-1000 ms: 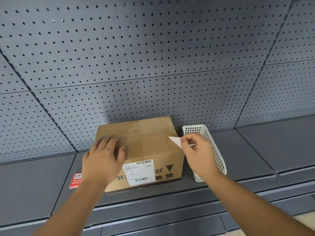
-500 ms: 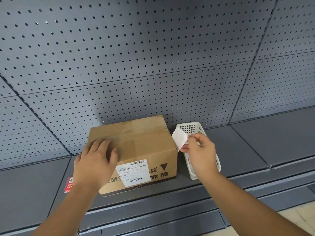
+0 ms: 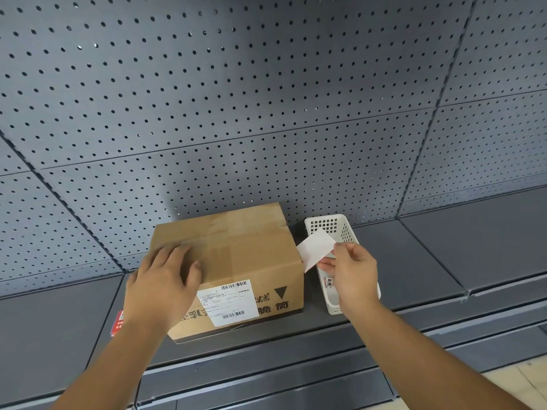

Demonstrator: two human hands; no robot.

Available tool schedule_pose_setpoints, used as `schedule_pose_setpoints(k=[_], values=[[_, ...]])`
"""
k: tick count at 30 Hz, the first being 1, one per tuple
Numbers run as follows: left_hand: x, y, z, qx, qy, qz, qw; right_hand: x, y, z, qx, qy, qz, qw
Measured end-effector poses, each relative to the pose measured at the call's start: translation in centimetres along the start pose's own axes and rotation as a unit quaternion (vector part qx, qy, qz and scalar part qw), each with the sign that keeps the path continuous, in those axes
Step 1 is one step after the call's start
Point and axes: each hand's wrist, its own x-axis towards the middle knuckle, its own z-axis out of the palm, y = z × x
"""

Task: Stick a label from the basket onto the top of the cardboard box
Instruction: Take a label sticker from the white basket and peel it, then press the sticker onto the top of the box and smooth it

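Observation:
A brown cardboard box (image 3: 242, 250) sits on the grey shelf, taped along its top, with a white shipping label on its front face. My left hand (image 3: 161, 284) lies flat on the box's top left corner. Just right of the box stands a narrow white perforated basket (image 3: 325, 224). My right hand (image 3: 353, 275) is above the basket and pinches a blank white label (image 3: 315, 251) by its right edge. The label hangs in the air between the box's right side and the basket. More small items lie in the basket, partly hidden by my hand.
The grey metal shelf (image 3: 429, 261) runs left and right, with a perforated back panel (image 3: 266, 113) rising behind it. A small red card (image 3: 118, 324) lies on the shelf left of the box. A lower shelf edge shows below.
My right hand has lifted the label a little and turned it so its white face shows larger. My left hand has stayed on the box top. The view has shifted slightly.

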Motion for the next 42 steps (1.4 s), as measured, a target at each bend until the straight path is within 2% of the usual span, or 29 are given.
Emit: schedule_pose_setpoints(k=[9, 18, 21, 23, 26, 31, 34, 36, 38, 40, 42], values=[[0.0, 0.1, -0.3, 0.003, -0.012, -0.003, 1.0, 0.8, -1.0, -0.9, -0.036, 0.007, -0.007, 0.999], [0.1, 1.3, -1.3, -0.044, 0.021, -0.009, 0.999, -0.1, -4.8, 0.7, -0.07, -0.027, -0.144, 0.987], [0.5, 2.4, -1.6, -0.122, 0.045, 0.035, 0.991, -1.0, -5.4, 1.9, -0.095, -0.061, -0.195, 0.974], [0.5, 3.9, -2.5, -0.237, 0.045, 0.036, 0.97, -1.6, -5.6, 2.9, -0.11, -0.092, -0.238, 0.961], [0.6, 6.8, -3.7, -0.408, -0.018, -0.015, 0.913, -2.8, -5.6, 4.4, -0.141, -0.134, -0.296, 0.935], [1.1, 9.6, -4.8, -0.611, -0.11, -0.121, 0.775, -4.7, -5.1, 7.0, -0.2, -0.172, -0.448, 0.854], [1.5, 9.7, -5.1, -0.687, -0.132, -0.161, 0.696, -5.2, -4.6, 8.2, -0.24, -0.194, -0.515, 0.8], [1.8, 9.1, -5.0, -0.702, -0.134, -0.162, 0.68, -5.5, -4.2, 8.9, -0.258, -0.192, -0.549, 0.771], [2.1, 8.3, -4.7, -0.699, -0.127, -0.169, 0.683, -5.7, -4.0, 9.4, -0.274, -0.202, -0.559, 0.756], [2.4, 7.3, -4.4, -0.689, -0.117, -0.179, 0.693, -5.8, -3.7, 9.8, -0.289, -0.221, -0.548, 0.753], [2.8, 6.4, -4.2, -0.676, -0.109, -0.189, 0.704, -5.7, -3.6, 10.1, -0.294, -0.223, -0.524, 0.767]])
